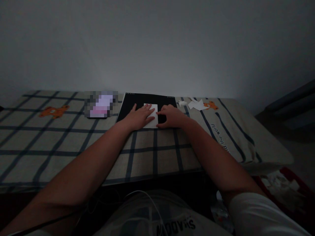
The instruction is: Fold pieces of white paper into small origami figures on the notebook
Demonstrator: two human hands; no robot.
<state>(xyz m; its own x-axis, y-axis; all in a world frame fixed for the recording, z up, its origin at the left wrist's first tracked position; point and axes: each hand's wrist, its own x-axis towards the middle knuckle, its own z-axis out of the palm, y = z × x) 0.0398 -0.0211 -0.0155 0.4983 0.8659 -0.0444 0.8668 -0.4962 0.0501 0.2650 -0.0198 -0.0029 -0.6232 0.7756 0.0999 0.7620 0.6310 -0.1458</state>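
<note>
white paper point(152, 115) — flat on black board point(147, 104)

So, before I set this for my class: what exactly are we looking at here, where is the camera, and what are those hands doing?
There is no machine here. The single picture comes from a camera worn on a person's head, looking forward and down, so the two bare arms are their own. The left hand lies flat on a white sheet of paper, and the right hand presses at its right edge. The paper lies on a black board, which rests on a checked cloth with orange bear prints. White paper scraps lie further right. Neither hand grips anything; both only press down.
</note>
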